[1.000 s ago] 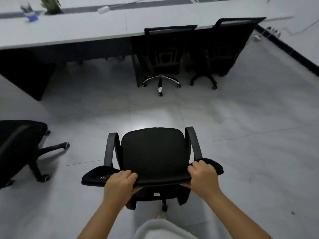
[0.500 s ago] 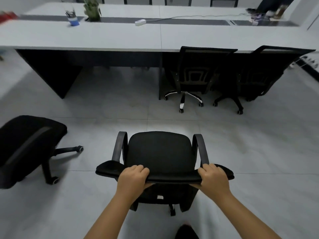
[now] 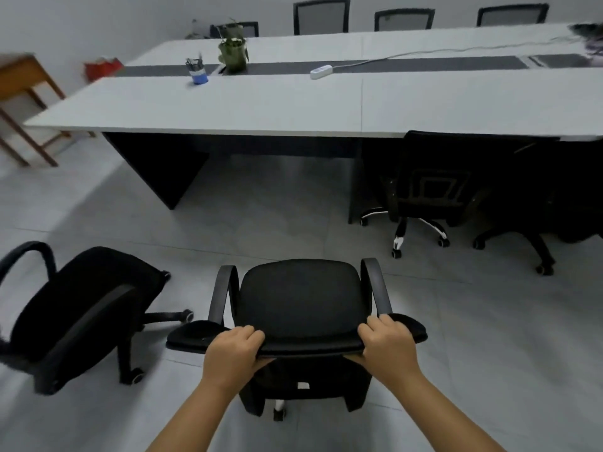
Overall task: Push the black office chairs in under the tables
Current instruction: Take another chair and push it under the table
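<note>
The loose chair is cut off at the left edge, blurred.

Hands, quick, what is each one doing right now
Left hand: closed on the curved top edge of the black padded office chair's backrest.
Right hand: closed on the same top edge, nearer its right end.

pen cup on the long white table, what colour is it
Blue. The small round pen cup shows best in the head view, beside the potted plant.

White table carries a blue pen cup, plant, power strip
</note>
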Demonstrator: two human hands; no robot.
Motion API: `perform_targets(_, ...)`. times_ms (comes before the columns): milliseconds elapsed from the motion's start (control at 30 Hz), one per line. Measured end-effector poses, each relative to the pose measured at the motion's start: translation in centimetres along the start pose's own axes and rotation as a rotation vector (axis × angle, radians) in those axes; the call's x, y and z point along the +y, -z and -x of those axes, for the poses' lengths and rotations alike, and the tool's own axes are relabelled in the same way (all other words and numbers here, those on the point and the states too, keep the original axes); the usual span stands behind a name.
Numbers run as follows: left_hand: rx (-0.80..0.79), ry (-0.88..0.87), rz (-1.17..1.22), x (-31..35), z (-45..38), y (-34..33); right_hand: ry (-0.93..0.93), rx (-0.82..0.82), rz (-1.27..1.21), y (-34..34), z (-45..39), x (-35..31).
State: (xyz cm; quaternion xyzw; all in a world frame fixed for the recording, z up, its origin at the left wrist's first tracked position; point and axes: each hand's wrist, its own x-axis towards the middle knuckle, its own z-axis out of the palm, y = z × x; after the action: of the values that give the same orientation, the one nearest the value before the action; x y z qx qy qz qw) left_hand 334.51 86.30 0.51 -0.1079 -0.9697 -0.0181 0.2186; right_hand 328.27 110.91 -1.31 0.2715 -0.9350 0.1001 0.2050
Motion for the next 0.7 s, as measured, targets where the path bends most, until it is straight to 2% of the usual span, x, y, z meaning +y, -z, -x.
perform_targets(233,-0.003,0.062,-0.068,-6.2,-6.1,-2.7,0.079,-0.012,-0.021,-4.7,-10.3,1.1)
perform_targets(500,0.046,-0.022,-0.037,-17.6,-15.2,-7.7,0.017,-0.041,0.026,-10.9,-22.1,0.1)
perform_targets(700,-0.116,-0.067,-0.022,-24.2,-24.4,-11.6,-0.094,-0.085,0.084,-14.7,-31.0,1.1)
